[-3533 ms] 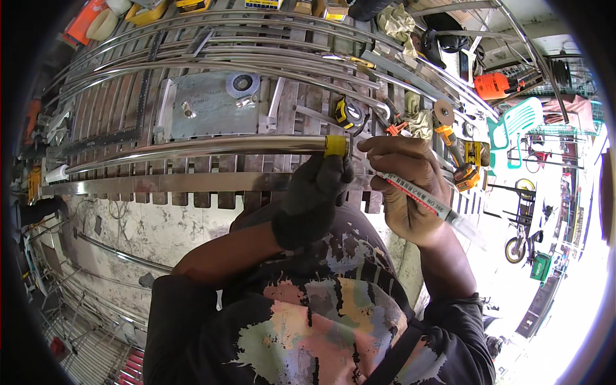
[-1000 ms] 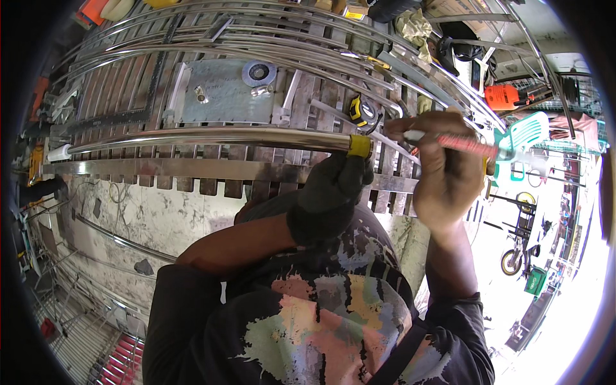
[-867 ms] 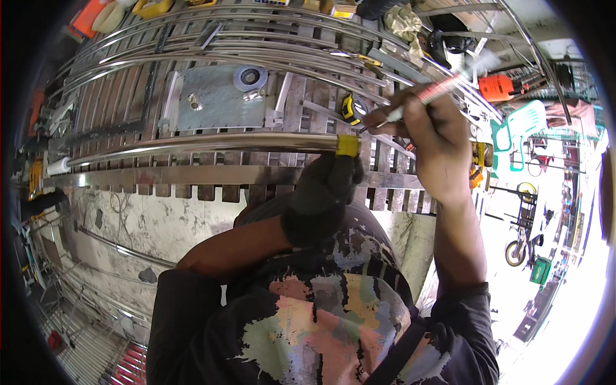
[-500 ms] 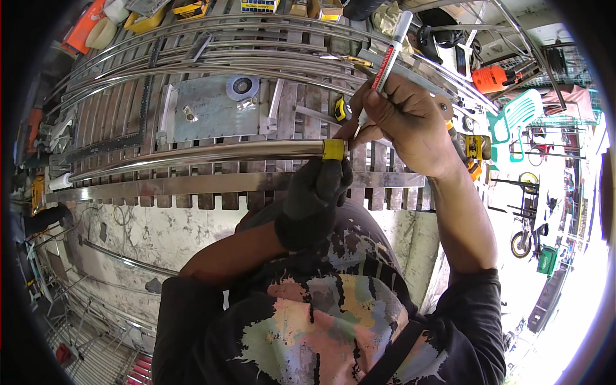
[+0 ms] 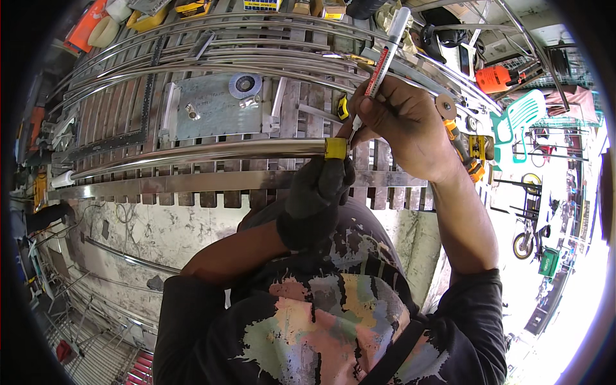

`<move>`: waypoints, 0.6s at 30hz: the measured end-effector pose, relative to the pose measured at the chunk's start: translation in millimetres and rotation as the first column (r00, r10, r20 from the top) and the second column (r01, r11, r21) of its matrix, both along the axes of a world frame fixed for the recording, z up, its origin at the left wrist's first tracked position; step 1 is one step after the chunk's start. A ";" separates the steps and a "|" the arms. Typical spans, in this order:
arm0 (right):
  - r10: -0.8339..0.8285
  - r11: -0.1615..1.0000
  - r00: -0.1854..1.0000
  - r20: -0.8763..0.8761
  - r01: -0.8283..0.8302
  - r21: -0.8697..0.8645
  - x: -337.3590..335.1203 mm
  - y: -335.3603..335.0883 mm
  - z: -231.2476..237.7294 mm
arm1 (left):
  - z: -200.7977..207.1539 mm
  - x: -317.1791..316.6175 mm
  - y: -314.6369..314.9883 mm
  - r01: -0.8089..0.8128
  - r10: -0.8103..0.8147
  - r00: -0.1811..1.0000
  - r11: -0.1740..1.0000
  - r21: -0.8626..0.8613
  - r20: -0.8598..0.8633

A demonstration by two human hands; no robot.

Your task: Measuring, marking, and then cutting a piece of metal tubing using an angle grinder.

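Note:
A long shiny metal pipe (image 5: 224,150) lies across the slatted bench, with a yellow band (image 5: 335,148) wrapped round its right end. My left hand (image 5: 316,190), in a dark glove, is closed on that end from below, its fingers against the band. My right hand (image 5: 405,122) is bare and pinches a white paint marker (image 5: 380,67) with red print. The marker slants, its tip down at the pipe's end. Whether the tip touches the metal I cannot tell. Some of the right fingers reach behind the pipe's end.
A flat metal bar (image 5: 192,184) runs along the bench's near edge. Beyond the pipe lie a metal plate (image 5: 212,119), a flap disc (image 5: 244,85), a tape measure (image 5: 343,107) and several thin tubes (image 5: 256,59). A yellow power tool (image 5: 476,147) sits right of my right hand.
The marker's tip has come slightly down and left, nearer the pipe's end. Both hands keep their grips, and the whole view has shifted a little.

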State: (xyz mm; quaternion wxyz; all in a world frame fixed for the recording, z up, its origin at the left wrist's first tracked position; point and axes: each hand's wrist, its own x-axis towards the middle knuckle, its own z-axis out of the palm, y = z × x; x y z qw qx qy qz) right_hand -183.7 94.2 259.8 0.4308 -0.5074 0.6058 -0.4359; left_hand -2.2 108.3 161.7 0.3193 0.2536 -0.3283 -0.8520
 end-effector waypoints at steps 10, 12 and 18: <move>0.065 0.991 0.992 -0.104 -0.052 0.122 -0.6 -0.6 10.5 | -3.7 0.7 2.0 -0.017 0.018 1.000 0.999 0.036 -0.023; 0.065 0.991 0.993 -0.103 -0.052 0.124 -0.9 -1.1 10.1 | -1.4 1.3 1.5 -0.010 0.010 1.000 1.000 0.012 -0.002; 0.069 0.988 0.992 -0.109 -0.052 0.148 -2.0 -3.8 10.3 | -3.7 0.5 2.1 -0.012 0.012 1.000 1.000 -0.014 0.024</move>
